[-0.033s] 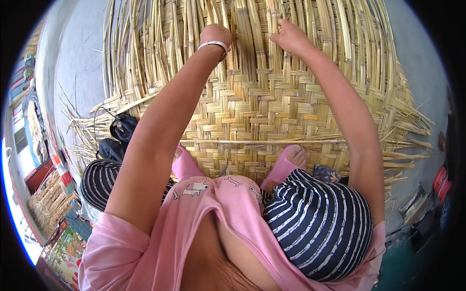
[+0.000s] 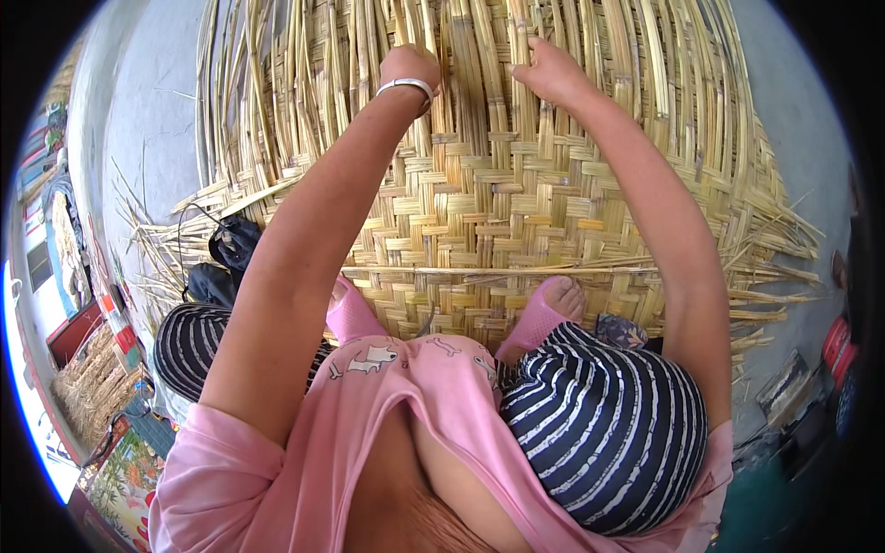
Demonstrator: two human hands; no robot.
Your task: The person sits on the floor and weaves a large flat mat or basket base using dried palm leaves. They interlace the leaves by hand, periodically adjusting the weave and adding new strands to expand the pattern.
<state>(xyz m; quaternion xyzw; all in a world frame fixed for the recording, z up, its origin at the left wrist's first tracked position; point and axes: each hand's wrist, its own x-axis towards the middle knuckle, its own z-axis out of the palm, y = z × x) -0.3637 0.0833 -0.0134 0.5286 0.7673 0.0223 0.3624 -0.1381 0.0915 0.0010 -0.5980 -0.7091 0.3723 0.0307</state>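
Note:
A mat of woven split cane strips (image 2: 461, 212) lies on the floor before me, tightly plaited in its nearer part. Long loose strips (image 2: 636, 55) run from the weave to the far edge of view. My left hand (image 2: 409, 68), wearing a pale bangle (image 2: 407, 83), is closed on strips left of the middle; its fingertips are hidden behind the hand. To its right, my right hand (image 2: 550, 74) grips a strip, thumb toward the left and forefinger pointing away. Between the hands, several strips (image 2: 468, 83) stand slightly raised from the mat.
My feet in pink sandals (image 2: 544, 318) rest on the near part of the mat. Beside it at left lies a black bag-like thing (image 2: 234, 247). Cut strip ends (image 2: 770, 263) stick out at both sides. Grey floor (image 2: 152, 120) borders the mat.

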